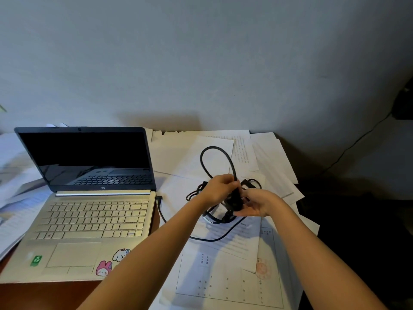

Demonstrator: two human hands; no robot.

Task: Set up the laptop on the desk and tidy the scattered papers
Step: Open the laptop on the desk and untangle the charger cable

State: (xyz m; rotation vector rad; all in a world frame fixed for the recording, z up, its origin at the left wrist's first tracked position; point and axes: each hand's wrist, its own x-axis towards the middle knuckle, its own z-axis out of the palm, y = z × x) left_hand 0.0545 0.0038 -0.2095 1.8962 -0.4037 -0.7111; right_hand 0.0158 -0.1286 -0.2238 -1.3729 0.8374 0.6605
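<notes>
A silver laptop [93, 218] stands open on the left of the desk, its screen dark and stickers on the palm rest. A black charger cable [215, 153] loops up over the papers, and one end is plugged into the laptop's right side. My left hand [220, 189] grips the cable just below the loop. My right hand [257, 203] holds the black power brick and the bundled cord from the right. White printed papers [225, 278] lie scattered over the right half of the desk, under the cable.
More papers and a booklet [15, 175] lie left of the laptop. The brown desk [44, 294] shows at the front left edge. A grey wall stands right behind the desk. A thin black wire [357, 142] runs down the wall at right.
</notes>
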